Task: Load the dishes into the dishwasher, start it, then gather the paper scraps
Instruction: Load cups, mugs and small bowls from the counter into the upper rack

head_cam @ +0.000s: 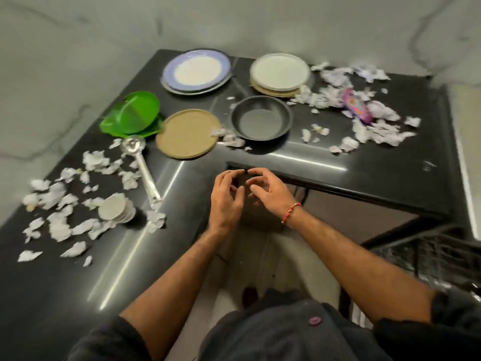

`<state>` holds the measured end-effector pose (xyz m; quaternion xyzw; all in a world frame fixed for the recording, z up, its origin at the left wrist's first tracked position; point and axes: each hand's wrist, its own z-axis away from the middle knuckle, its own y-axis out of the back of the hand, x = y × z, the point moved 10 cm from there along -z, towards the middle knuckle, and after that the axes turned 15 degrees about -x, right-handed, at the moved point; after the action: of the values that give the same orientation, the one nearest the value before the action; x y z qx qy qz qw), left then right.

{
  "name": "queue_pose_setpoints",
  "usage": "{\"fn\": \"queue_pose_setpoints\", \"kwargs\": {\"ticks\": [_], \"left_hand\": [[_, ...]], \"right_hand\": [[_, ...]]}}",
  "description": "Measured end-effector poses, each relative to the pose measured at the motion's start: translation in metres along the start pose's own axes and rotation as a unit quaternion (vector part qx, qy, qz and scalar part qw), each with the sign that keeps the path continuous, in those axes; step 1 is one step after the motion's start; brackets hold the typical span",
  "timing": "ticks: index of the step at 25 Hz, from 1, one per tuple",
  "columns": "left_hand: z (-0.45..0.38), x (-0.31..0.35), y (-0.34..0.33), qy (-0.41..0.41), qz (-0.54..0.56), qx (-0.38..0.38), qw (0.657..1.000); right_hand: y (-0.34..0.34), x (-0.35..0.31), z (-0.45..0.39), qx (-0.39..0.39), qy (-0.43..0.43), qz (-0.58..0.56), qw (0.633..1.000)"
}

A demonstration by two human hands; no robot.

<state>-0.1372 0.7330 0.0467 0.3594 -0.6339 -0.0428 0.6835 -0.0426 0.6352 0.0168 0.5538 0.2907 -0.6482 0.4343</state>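
Torn paper scraps (56, 204) are lying scattered over the left part of the black L-shaped tabletop (325, 157), and a small stack of pale round lids or saucers (117, 211) is sitting among them. Just beside that stack, a shiny metal scoop (141, 168) is lying with its bowl pointing toward the far edge. Beyond the bowl, green plastic dishes (135, 113) are resting nested and tilted near the left edge. To their right, a tan plate (188, 132) is lying flat, a few scraps touching its right rim. Behind it, toward the far edge, a blue-rimmed plate (197, 70) is sitting on top of a darker plate.

At the tabletop's inner corner, the left hand (225, 199) and the right hand (270, 194) are hovering close together, fingers loosely curled and holding nothing. A red bracelet (291, 211) is circling the right wrist.

Right of the tan plate, a dark round pan (261, 121) is standing. Behind it, a stack of pale plates (279, 74) is sitting near the far edge. More torn paper (374, 118) is piling toward the far right corner, with a pink wrapper (357, 106) lying in it. At the lower right, a dark wire dishwasher rack (437, 259) is showing, blurred.
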Motion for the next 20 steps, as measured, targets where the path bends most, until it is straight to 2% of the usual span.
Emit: {"fn": "queue_pose_setpoints", "kwargs": {"ticks": [4, 6, 8, 10, 12, 14, 16, 18, 20], "left_hand": [[0.055, -0.063, 0.096, 0.091, -0.042, 0.146, 0.984], [0.089, -0.095, 0.138, 0.180, -0.115, 0.236, 0.948], [0.120, -0.125, 0.174, 0.269, -0.155, 0.296, 0.903], [0.130, -0.155, 0.197, 0.322, -0.152, 0.291, 0.888], [0.126, -0.182, 0.208, 0.356, -0.117, 0.253, 0.892], [0.115, -0.193, 0.211, 0.327, -0.062, 0.234, 0.914], [0.108, -0.191, 0.212, 0.276, -0.022, 0.246, 0.929], [0.105, -0.172, 0.213, 0.225, -0.024, 0.273, 0.935], [0.091, -0.147, 0.196, 0.194, 0.021, 0.251, 0.948]], "right_hand": [[-0.098, -0.015, -0.050, -0.126, -0.021, 0.028, 0.991], [-0.134, -0.018, -0.061, -0.166, -0.027, 0.051, 0.984], [-0.162, -0.020, -0.065, -0.191, -0.025, 0.068, 0.979], [-0.180, -0.021, -0.066, -0.206, -0.021, 0.079, 0.975], [-0.187, -0.019, -0.066, -0.213, -0.023, 0.089, 0.973], [-0.185, -0.018, -0.065, -0.212, -0.025, 0.098, 0.972], [-0.173, -0.018, -0.062, -0.200, -0.023, 0.098, 0.975], [-0.157, -0.021, -0.056, -0.180, -0.004, 0.100, 0.979], [-0.138, -0.028, -0.046, -0.164, 0.032, 0.111, 0.980]]}}
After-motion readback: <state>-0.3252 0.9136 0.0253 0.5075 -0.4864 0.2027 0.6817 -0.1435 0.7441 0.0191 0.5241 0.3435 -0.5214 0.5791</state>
